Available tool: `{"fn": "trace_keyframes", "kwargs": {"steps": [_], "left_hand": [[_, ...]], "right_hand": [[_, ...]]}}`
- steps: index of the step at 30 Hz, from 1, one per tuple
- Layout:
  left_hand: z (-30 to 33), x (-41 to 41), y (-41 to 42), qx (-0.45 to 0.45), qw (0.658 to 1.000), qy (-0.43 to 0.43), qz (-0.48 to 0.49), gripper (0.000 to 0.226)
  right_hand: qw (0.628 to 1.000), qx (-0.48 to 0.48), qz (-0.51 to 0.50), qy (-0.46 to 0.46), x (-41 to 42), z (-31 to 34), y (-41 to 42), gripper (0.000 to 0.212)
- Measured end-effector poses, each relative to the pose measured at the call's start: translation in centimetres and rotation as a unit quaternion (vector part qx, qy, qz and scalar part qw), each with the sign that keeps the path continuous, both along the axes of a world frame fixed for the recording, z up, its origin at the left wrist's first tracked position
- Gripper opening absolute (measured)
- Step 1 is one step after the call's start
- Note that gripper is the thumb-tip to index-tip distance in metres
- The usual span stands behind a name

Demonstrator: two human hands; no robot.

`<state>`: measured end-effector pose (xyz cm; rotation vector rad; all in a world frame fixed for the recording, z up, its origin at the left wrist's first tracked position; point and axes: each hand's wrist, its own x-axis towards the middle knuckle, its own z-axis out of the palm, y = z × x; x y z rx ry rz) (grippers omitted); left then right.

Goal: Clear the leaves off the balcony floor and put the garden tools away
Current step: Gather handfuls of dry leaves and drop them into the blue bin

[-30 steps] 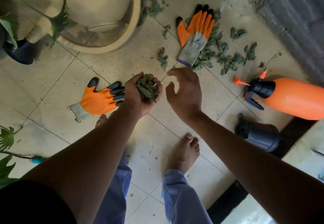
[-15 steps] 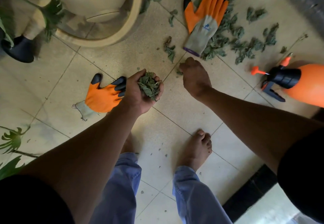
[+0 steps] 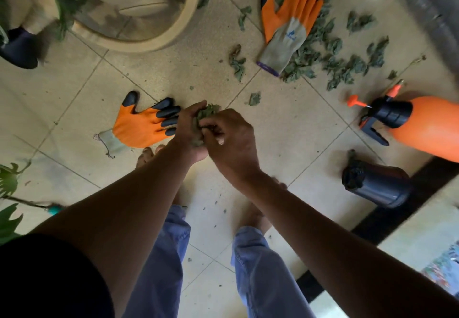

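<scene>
Leaves (image 3: 330,61) lie scattered on the tiled floor (image 3: 285,123), up and to the right of the hands in the head view; the main patch runs as a band from beside the grey-cuffed glove (image 3: 288,24) out toward the orange sprayer (image 3: 427,128); a few loose leaves lie nearer, between that glove and the hands. A gathered wad of leaves (image 3: 205,116) sits between the two hands, above the floor. The left hand (image 3: 190,133) cups the wad with curled fingers; the right hand (image 3: 231,138) is closed over it from the right, fingertips pressing into the wad. The second glove (image 3: 146,126) lies flat just left of the left hand, its black fingertips next to the knuckles. A dark flask (image 3: 375,183) lies on its side near the floor's dark edge strip, well to the right; a pale round pot (image 3: 139,7) stands at the top left.

Judgement: the step in hand is compacting the collected leaves; most of the litter is not yet picked up, and the gloves and sprayer are not yet put away. The right hand is nearer the remaining band; the next reach should go forward and rightward, sweeping along the band's long axis, while the left hand retains the wad.
</scene>
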<state>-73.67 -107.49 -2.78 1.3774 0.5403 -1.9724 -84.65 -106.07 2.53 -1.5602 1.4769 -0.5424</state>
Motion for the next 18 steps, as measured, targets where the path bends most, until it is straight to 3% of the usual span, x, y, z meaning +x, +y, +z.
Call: {"fn": "trace_keyframes", "kwargs": {"steps": [4,11,15,18], "left_hand": [[0.5,-0.4,-0.1,-0.018,1.000,0.000,0.022,0.040],[0.0,-0.9,-0.3,-0.011,0.998,0.009,0.064,0.044],[-0.1,-1.0,-0.5,-0.003,0.996,0.023,0.090,0.041],[-0.5,-0.9,-0.8,0.008,0.995,0.029,0.098,0.030]], "right_hand": [[0.991,-0.057,0.070,0.095,0.8,-1.3,1.1,0.018],[0.974,-0.098,0.006,0.205,0.7,-2.2,0.5,0.008],[0.984,-0.098,0.023,0.145,0.0,-2.3,-0.6,0.010],[0.984,-0.118,0.025,0.128,-1.3,-3.0,-3.0,0.024]]}}
